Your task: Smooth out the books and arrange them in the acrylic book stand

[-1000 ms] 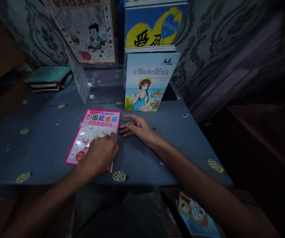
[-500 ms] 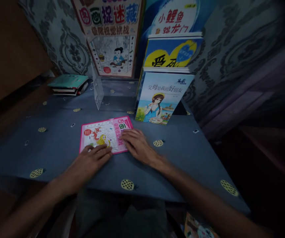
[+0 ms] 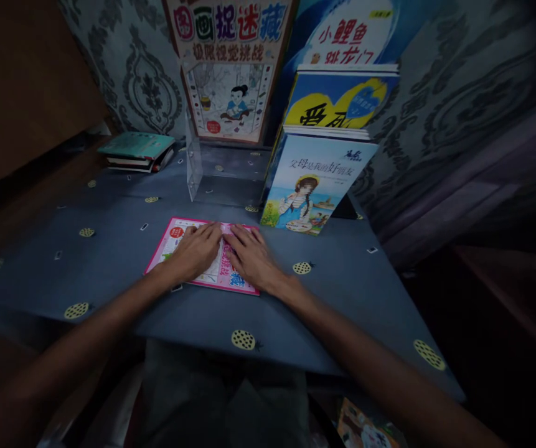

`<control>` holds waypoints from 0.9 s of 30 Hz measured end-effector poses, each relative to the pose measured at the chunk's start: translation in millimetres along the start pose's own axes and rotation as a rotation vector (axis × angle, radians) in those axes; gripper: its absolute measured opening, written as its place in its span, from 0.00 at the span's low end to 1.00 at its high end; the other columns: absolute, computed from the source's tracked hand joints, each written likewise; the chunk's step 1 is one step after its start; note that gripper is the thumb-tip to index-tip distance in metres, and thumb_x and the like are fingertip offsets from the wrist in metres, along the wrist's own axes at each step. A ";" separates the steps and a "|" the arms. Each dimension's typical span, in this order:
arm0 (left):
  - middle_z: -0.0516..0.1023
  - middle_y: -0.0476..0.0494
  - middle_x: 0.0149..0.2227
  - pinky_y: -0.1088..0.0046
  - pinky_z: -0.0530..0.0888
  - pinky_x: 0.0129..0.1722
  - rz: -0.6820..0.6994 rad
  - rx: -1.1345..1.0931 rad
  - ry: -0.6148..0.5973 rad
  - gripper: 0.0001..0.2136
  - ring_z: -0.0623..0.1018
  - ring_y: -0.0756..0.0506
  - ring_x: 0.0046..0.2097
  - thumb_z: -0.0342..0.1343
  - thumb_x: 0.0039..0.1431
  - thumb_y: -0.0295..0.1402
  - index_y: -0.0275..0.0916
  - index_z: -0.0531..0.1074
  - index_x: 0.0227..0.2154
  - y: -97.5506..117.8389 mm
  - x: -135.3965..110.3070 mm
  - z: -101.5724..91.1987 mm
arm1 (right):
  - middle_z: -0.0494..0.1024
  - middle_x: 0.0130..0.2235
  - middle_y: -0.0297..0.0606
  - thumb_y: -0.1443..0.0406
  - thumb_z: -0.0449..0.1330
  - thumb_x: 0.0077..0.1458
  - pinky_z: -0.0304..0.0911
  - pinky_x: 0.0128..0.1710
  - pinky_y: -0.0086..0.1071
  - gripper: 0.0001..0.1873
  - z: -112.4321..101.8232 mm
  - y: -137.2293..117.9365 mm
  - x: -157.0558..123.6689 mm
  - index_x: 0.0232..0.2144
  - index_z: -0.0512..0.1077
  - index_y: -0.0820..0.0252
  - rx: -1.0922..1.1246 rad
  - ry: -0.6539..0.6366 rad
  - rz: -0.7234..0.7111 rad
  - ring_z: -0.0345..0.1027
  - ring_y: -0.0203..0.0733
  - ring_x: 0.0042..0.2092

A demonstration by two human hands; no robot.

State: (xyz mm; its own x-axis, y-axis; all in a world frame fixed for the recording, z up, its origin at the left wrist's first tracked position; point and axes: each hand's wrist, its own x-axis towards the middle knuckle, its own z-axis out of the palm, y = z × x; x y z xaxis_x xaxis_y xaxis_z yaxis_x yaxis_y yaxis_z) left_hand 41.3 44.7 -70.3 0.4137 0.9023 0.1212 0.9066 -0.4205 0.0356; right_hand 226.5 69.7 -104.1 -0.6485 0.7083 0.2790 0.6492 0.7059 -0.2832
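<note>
A pink-bordered picture book [image 3: 211, 274] lies flat and closed on the table, its cover up and its title running sideways along the right part. My left hand [image 3: 197, 251] rests flat on the middle of the cover, fingers stretched toward the far edge. On the right part of the same cover lies my right hand [image 3: 250, 256], fingers extended and slightly spread. The fingertips of both hands almost meet near the book's far edge. Much of the cover picture is hidden beneath the hands.
Behind the pink book stands a clear plastic rack [image 3: 193, 165] with a large picture book [image 3: 233, 99]. To its right, several books stand in tiers, a light-blue one [image 3: 319, 180] in front. A small pile of books [image 3: 137, 149] lies at the back left on the patterned tablecloth [image 3: 109, 249].
My left hand has slid away from me and to the right, from the near edge onto the cover's middle. The pink book has turned slightly. The camera view has shifted a little.
</note>
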 end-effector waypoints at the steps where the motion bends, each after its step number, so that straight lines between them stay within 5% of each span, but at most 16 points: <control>1: 0.72 0.28 0.64 0.52 0.69 0.59 -0.001 0.002 0.005 0.17 0.72 0.36 0.65 0.41 0.71 0.27 0.32 0.67 0.58 -1.8 1.9 0.3 | 0.67 0.67 0.56 0.64 0.51 0.69 0.52 0.69 0.60 0.23 0.7 0.5 -0.3 0.62 0.69 0.63 -0.001 0.007 -0.002 0.57 0.57 0.70; 7: 0.72 0.28 0.63 0.52 0.66 0.60 0.028 -0.109 0.011 0.16 0.71 0.37 0.65 0.43 0.72 0.30 0.32 0.67 0.56 -13.5 -6.2 -0.4 | 0.69 0.66 0.55 0.63 0.52 0.69 0.53 0.69 0.59 0.22 2.2 3.0 0.3 0.61 0.70 0.62 -0.009 0.035 -0.005 0.59 0.57 0.69; 15: 0.71 0.29 0.64 0.53 0.62 0.67 -0.023 -0.211 0.098 0.18 0.67 0.38 0.68 0.47 0.71 0.41 0.34 0.68 0.55 -57.7 -33.3 6.7 | 0.68 0.67 0.54 0.61 0.51 0.70 0.53 0.69 0.61 0.22 7.6 7.9 -0.3 0.62 0.69 0.60 0.008 0.048 -0.035 0.58 0.58 0.70; 21: 0.74 0.32 0.61 0.54 0.65 0.64 -0.020 -0.237 0.090 0.19 0.72 0.38 0.63 0.43 0.72 0.42 0.35 0.70 0.54 -58.4 -32.8 6.4 | 0.66 0.68 0.56 0.58 0.53 0.70 0.52 0.69 0.62 0.25 -4.6 7.5 -10.1 0.63 0.68 0.64 0.037 -0.032 0.002 0.56 0.60 0.71; 27: 0.76 0.33 0.56 0.50 0.66 0.63 -0.031 -0.219 0.100 0.18 0.73 0.36 0.60 0.43 0.69 0.41 0.37 0.70 0.52 -57.4 -30.5 7.8 | 0.65 0.69 0.52 0.53 0.56 0.69 0.50 0.70 0.61 0.28 -27.2 10.2 -49.6 0.65 0.67 0.58 0.081 -0.065 0.002 0.55 0.58 0.71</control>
State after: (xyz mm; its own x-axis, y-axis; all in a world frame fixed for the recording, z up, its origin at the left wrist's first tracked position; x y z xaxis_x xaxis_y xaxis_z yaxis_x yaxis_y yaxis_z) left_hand -22.7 42.0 -83.8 0.3657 0.9059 0.2135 0.8747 -0.4129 0.2537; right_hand 276.1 41.8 -95.9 -0.6730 0.7064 0.2193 0.6183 0.7000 -0.3573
